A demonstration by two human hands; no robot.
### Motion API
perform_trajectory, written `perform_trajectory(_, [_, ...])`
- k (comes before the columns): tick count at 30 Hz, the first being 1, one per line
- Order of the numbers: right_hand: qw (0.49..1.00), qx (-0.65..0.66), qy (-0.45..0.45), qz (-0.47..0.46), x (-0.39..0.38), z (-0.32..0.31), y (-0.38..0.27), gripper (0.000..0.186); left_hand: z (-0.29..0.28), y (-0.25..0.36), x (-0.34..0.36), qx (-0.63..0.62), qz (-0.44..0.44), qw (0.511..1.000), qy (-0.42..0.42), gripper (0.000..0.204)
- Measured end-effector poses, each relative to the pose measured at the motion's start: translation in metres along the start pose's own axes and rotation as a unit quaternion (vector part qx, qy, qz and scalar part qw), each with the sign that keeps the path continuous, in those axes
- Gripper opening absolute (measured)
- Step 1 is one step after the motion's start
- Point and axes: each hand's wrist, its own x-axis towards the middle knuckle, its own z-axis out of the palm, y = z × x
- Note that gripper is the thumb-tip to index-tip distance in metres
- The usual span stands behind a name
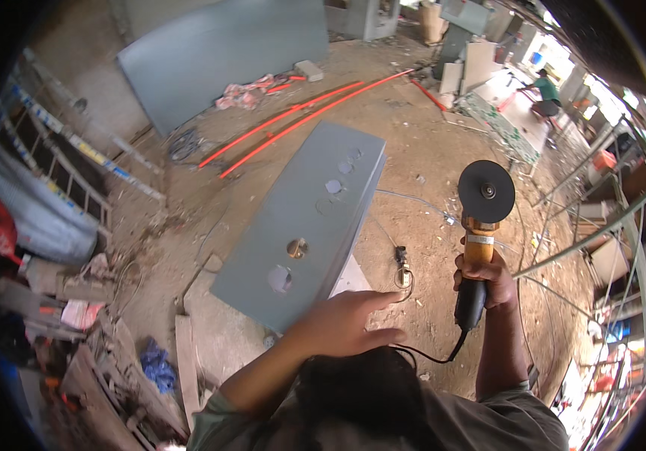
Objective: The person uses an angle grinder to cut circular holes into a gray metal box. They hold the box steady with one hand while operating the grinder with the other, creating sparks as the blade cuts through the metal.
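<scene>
My right hand [497,279] is wrapped round the body of a yellow and black angle grinder [480,248], held upright with its black disc [486,192] at the top. A black cord runs from its lower end toward my body. My left hand [345,325] holds nothing; its fingers are apart and point right, near the close end of a long grey box-like panel [304,218]. Several round holes and drawn circles mark the panel's top face. Whether my left hand touches the panel, I cannot tell.
On the dirt floor beyond the panel lie orange-red pipes [300,120]. A power socket with a plug [404,275] sits between panel and grinder. A ladder [75,139] leans at left; metal frames [601,252] stand at right. Another person [545,92] crouches far right.
</scene>
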Motion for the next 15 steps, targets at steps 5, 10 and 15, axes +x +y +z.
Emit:
perform_trajectory(5, [0.997, -0.077, -0.009, 0.014, 0.006, -0.039, -0.006, 0.039, 0.082, 0.047, 0.105, -0.036, -0.128, 0.987, -0.092, 0.073])
perform_trajectory(10, [0.983, -0.150, -0.050, -0.091, 0.035, -0.056, -0.018, 0.038, 0.154, 0.034, 0.165, -0.238, -0.036, 0.967, 0.083, 0.066])
perform_trajectory(15, [0.974, -0.179, -0.084, -0.113, 0.058, -0.033, -0.032, 0.044, 0.161, 0.031, 0.189, -0.301, -0.062, 0.926, 0.218, 0.063])
